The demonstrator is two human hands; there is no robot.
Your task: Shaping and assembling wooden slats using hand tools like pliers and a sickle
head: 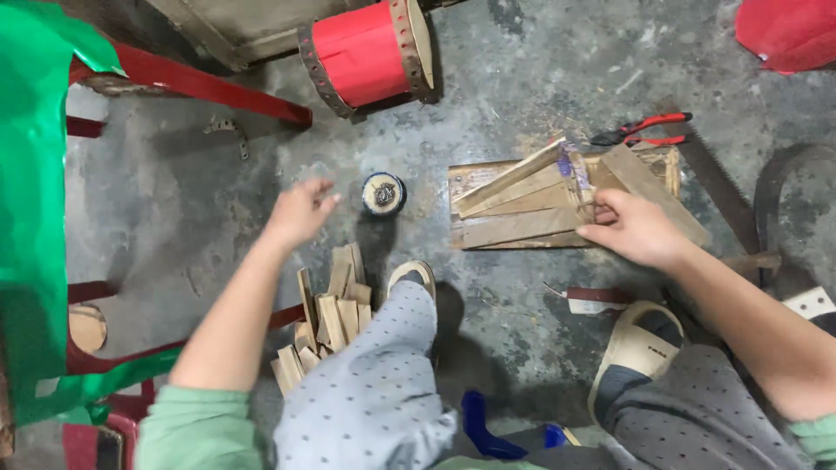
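Your right hand [634, 231] pinched the wooden slats [531, 202] stacked on the board [470, 174], their long axes running leftward from your grip. Your left hand [298, 211] hovered with fingers apart, empty, beside the small round tin [383, 192], above the cut pieces [326, 324] on the concrete floor [505, 78].

one view only, from a camera worn on the person's head, facing almost straight down at the concrete floor [522, 70]. it sits close: forearms enter from the lower edge, knees and sandalled feet fill the bottom of the frame, and the floor runs to the top.
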